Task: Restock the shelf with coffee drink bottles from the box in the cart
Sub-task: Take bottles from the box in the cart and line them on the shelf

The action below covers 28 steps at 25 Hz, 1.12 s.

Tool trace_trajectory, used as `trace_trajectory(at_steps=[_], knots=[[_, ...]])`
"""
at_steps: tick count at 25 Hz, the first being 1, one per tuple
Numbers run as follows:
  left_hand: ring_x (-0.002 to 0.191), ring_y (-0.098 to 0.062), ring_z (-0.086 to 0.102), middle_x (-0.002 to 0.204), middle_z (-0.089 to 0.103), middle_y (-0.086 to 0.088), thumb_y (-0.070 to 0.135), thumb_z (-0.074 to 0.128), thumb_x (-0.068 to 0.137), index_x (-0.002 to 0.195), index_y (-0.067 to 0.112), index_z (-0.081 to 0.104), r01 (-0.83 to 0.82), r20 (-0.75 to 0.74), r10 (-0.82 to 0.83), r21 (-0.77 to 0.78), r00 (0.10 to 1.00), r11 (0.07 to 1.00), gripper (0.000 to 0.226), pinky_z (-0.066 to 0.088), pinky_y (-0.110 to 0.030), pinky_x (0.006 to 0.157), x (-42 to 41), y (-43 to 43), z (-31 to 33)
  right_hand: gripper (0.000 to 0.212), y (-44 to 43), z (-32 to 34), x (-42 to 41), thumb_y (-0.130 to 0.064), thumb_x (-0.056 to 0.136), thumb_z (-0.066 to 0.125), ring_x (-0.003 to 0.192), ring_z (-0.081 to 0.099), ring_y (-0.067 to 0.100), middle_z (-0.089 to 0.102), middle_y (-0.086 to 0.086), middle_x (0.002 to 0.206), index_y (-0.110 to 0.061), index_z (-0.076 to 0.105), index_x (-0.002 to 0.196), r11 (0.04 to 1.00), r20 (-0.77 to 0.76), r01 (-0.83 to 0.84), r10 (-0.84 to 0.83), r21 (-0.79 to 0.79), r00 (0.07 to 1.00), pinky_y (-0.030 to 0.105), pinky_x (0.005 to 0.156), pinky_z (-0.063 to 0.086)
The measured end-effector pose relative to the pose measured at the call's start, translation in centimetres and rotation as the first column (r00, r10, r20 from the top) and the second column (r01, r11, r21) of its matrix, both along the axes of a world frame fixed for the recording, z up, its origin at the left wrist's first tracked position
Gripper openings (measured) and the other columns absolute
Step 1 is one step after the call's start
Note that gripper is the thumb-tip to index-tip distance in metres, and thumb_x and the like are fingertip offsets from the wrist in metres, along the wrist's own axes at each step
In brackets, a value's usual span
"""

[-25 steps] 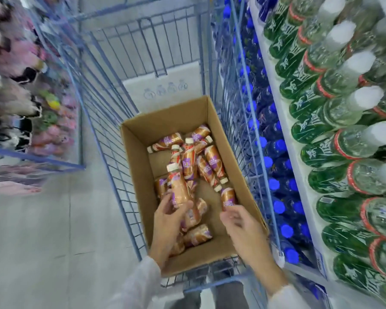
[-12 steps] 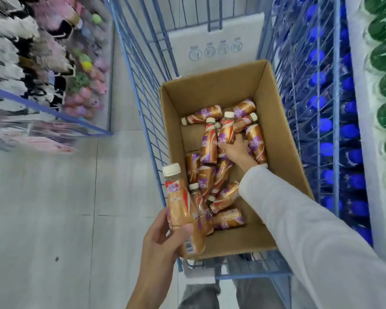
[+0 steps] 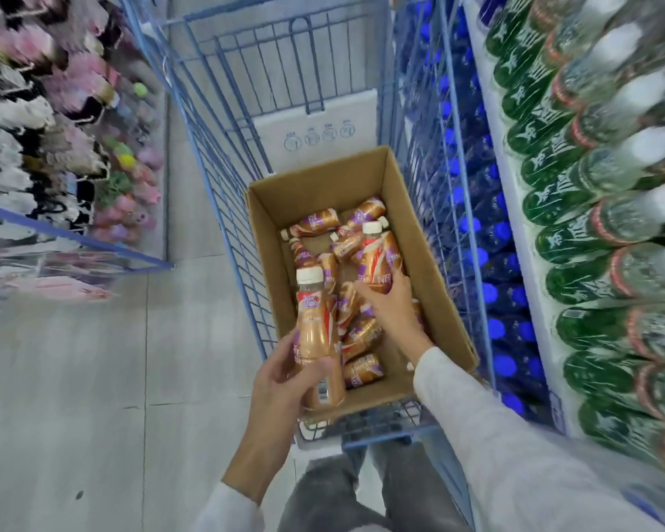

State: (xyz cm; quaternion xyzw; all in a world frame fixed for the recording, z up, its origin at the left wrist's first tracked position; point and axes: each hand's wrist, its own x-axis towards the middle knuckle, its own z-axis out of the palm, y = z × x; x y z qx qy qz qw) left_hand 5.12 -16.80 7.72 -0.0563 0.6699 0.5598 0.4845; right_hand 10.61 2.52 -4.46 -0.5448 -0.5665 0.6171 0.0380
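An open cardboard box (image 3: 430, 240) sits in the blue wire cart (image 3: 223, 193) and holds several brown coffee drink bottles (image 3: 315, 224) lying loose. My left hand (image 3: 285, 382) grips one coffee bottle (image 3: 315, 339) upright over the box's near left corner, white cap up. Inside the box, my right hand (image 3: 392, 305) is closed around a second coffee bottle (image 3: 377, 259), lifted clear of the pile and tilted cap-away.
The shelf on the right carries rows of green-labelled bottles (image 3: 576, 209) above and blue-capped bottles (image 3: 500, 301) lower down, close against the cart. A white box (image 3: 315, 120) stands behind the cardboard one. Packaged goods (image 3: 54, 128) line the left rack across the grey floor.
My right hand, which was reaching among the bottles, has closed on one and raised it. The left hand keeps its bottle and has shifted rightward over the box corner.
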Motion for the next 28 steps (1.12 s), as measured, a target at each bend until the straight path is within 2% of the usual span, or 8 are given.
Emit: trace_trajectory(at_steps=[5, 9, 11, 14, 18, 21, 24, 28], knots=[[0.111, -0.027, 0.070, 0.123, 0.072, -0.009, 0.011, 0.080, 0.076, 0.129, 0.024, 0.067, 0.176, -0.019, -0.176, 0.196, 0.984, 0.965, 0.056, 0.055, -0.042, 0.088, 2.5, 5.4, 5.2, 0.047, -2.5, 13.4, 9.7, -0.049, 0.077, 0.081, 0.098, 0.067, 0.005, 0.070, -0.009, 0.109, -0.035, 0.056, 0.114, 0.970, -0.114, 0.241, -0.236, 0.039, 0.965, 0.033, 0.093, 0.052], [0.072, -0.012, 0.074, 0.098, 0.079, -0.004, -0.005, 0.067, 0.084, 0.119, 0.017, 0.069, 0.382, -0.078, -0.377, 0.309, 0.923, 0.871, 0.042, 0.056, -0.022, 0.060, 8.2, 9.3, 9.6, 0.039, -4.6, 21.3, 17.5, -0.038, 0.083, 0.078, 0.087, 0.067, -0.002, 0.071, -0.012, 0.101, -0.032, 0.055, 0.113, 0.893, -0.158, 0.438, -0.420, 0.104, 0.894, 0.024, 0.080, 0.051], [0.075, -0.017, 0.073, 0.101, 0.078, -0.008, 0.000, 0.074, 0.076, 0.120, 0.013, 0.070, 0.475, -0.095, -0.474, 0.354, 0.875, 0.806, 0.046, 0.058, -0.027, 0.065, 11.7, 10.3, 11.3, 0.042, -5.7, 24.5, 21.2, -0.034, 0.085, 0.077, 0.082, 0.066, -0.005, 0.070, -0.013, 0.100, -0.029, 0.052, 0.119, 0.838, -0.198, 0.534, -0.508, 0.114, 0.839, 0.018, 0.074, 0.051], [0.086, -0.023, 0.071, 0.108, 0.075, -0.013, 0.012, 0.075, 0.071, 0.113, 0.017, 0.074, 0.606, -0.151, -0.600, 0.385, 0.786, 0.696, 0.042, 0.056, -0.037, 0.077, 17.9, 10.6, 13.3, 0.045, -8.5, 28.3, 27.9, -0.031, 0.087, 0.076, 0.090, 0.070, 0.011, 0.070, -0.008, 0.103, -0.028, 0.051, 0.124, 0.721, -0.265, 0.685, -0.643, 0.109, 0.719, 0.032, 0.078, 0.058], [0.097, -0.028, 0.073, 0.110, 0.075, -0.009, 0.023, 0.075, 0.070, 0.121, 0.021, 0.071, 0.744, -0.225, -0.727, 0.391, 0.649, 0.542, 0.051, 0.057, -0.049, 0.086, 27.8, 8.6, 16.8, 0.043, -14.1, 32.1, 38.6, -0.033, 0.086, 0.076, 0.085, 0.068, 0.000, 0.070, -0.012, 0.102, -0.029, 0.052, 0.122, 0.569, -0.334, 0.806, -0.736, 0.166, 0.589, 0.020, 0.071, 0.052], [0.093, -0.028, 0.073, 0.106, 0.077, -0.008, 0.022, 0.073, 0.070, 0.118, 0.020, 0.071, 0.779, -0.269, -0.761, 0.435, 0.590, 0.451, 0.048, 0.057, -0.048, 0.084, 35.6, 5.7, 19.4, 0.043, -19.1, 34.6, 46.4, -0.040, 0.084, 0.077, 0.084, 0.068, 0.001, 0.069, -0.011, 0.100, -0.031, 0.053, 0.120, 0.480, -0.357, 0.856, -0.778, 0.195, 0.517, 0.025, 0.074, 0.055], [0.084, -0.022, 0.072, 0.096, 0.077, -0.001, 0.025, 0.079, 0.062, 0.105, 0.023, 0.074, 0.817, -0.307, -0.802, 0.462, 0.512, 0.345, 0.043, 0.054, -0.045, 0.080, 43.6, 2.2, 22.2, 0.040, -24.5, 36.8, 54.0, -0.034, 0.085, 0.077, 0.077, 0.067, 0.000, 0.070, -0.008, 0.096, -0.028, 0.055, 0.118, 0.369, -0.433, 0.899, -0.788, 0.235, 0.437, 0.016, 0.061, 0.051], [0.084, -0.022, 0.070, 0.093, 0.076, -0.005, 0.036, 0.078, 0.053, 0.097, 0.025, 0.078, 0.849, -0.368, -0.837, 0.492, 0.405, 0.195, 0.045, 0.054, -0.042, 0.077, 52.6, -1.5, 24.9, 0.044, -30.0, 38.9, 62.1, -0.034, 0.082, 0.080, 0.083, 0.069, 0.007, 0.073, -0.011, 0.093, -0.031, 0.056, 0.119, 0.209, -0.497, 0.935, -0.802, 0.286, 0.331, 0.029, 0.076, 0.055]])
